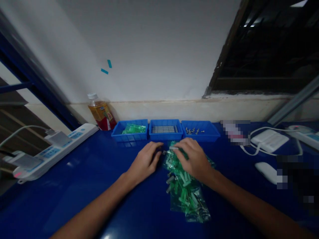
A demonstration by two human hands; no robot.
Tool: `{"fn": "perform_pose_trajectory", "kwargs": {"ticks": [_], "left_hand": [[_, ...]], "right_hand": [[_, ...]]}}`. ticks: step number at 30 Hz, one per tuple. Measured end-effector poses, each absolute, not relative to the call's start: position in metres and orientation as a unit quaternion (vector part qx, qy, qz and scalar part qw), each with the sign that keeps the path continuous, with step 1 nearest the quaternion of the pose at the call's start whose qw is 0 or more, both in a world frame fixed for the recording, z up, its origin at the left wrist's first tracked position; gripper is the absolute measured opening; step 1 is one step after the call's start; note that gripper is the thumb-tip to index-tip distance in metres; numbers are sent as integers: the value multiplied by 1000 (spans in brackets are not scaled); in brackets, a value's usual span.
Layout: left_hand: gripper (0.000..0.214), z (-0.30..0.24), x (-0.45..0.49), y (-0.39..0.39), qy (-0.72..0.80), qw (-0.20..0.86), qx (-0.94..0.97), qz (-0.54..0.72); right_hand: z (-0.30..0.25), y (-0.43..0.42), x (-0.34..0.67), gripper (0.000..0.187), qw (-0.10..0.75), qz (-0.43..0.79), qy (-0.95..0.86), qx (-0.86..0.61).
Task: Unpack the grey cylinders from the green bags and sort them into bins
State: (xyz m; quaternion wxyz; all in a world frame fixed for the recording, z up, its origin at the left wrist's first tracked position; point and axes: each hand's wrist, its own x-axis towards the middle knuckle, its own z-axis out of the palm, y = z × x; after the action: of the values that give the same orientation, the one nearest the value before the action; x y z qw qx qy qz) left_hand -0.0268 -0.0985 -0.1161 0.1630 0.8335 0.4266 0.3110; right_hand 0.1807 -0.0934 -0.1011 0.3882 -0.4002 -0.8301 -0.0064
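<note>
My right hand (195, 161) pinches a small pale grey cylinder (172, 148) between thumb and fingers. Beneath that hand lies a pile of clear plastic bags (191, 199) with green pieces, grey cylinders and thin metal pieces. At the left of the pile, my left hand (147, 159) has its thumb and forefinger apart, with nothing visible held. Just off its fingertips is a small metal piece (164, 152), too blurred to name. A few loose grey cylinders (170, 180) rest on the blue table (107, 202) along the pile's left side.
Along the wall stand three blue trays: one with green packets (134, 128), one with grey cylinders (163, 129), one with screws (194, 131). A drink bottle (101, 113) stands left of them. Power strips (54, 151) and a white mouse (267, 172) lie at the sides.
</note>
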Motion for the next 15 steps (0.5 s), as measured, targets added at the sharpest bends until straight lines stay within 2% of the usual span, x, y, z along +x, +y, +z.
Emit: {"fn": "perform_pose_trajectory", "kwargs": {"ticks": [3, 6, 9, 15], "left_hand": [[32, -118, -29, -83, 404, 114, 874, 244], [21, -120, -31, -79, 402, 106, 888, 195], [18, -121, -33, -81, 422, 127, 872, 215], [14, -121, -37, -82, 450, 207, 818, 292]], "right_hand": [[-88, -48, 181, 11, 385, 9, -808, -445], [-79, -5, 173, 9, 284, 68, -818, -495], [-75, 23, 160, 11, 189, 131, -831, -507], [-64, 44, 147, 14, 138, 167, -849, -481]]}}
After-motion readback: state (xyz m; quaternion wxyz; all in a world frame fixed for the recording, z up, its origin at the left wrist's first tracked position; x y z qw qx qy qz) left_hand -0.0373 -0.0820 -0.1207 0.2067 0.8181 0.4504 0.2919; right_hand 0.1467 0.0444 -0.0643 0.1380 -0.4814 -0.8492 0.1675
